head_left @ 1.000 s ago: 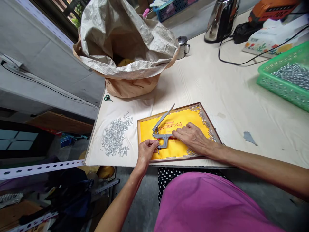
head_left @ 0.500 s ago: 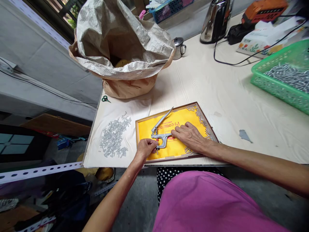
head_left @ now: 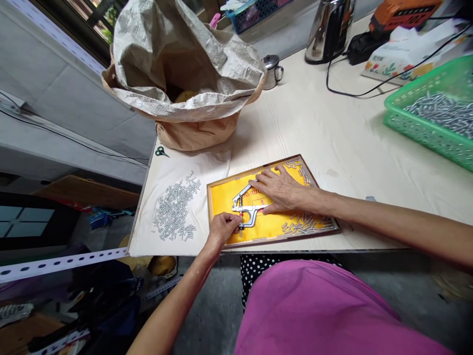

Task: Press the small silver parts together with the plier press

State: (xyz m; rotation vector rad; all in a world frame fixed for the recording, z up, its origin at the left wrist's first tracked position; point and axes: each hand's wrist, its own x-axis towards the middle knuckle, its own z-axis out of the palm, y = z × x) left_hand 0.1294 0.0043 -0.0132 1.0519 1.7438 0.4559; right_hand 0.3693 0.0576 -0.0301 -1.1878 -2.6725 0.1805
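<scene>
A grey hand press plier [head_left: 252, 215] with a long lever, a spring and a bit of red at its jaw lies in a shallow tray [head_left: 218, 217] lined with yellow cloth. Spread over the lever are the fingers of my right hand [head_left: 283, 191], its thumb by the lower handle. My left hand [head_left: 223, 228] pinches at the plier's jaw; what lies between the fingertips is too small to make out. Small metal pins [head_left: 301, 224] line the tray's right side. Left of the tray, a heap of small silvery pieces [head_left: 173, 209] rests on a white cloth [head_left: 142, 236].
Behind the tray stands a large open woven sack [head_left: 199, 130]. Green scissors [head_left: 161, 152] lie near the table's left edge. A metal cup [head_left: 272, 74], a kettle [head_left: 325, 34], a black cord [head_left: 347, 93] and a green basket [head_left: 424, 138] of metal pins occupy the back and right.
My right hand has shifted up from the lower handle and now reaches over the plier's lever, which sits lower. My left hand stays at the jaw.
</scene>
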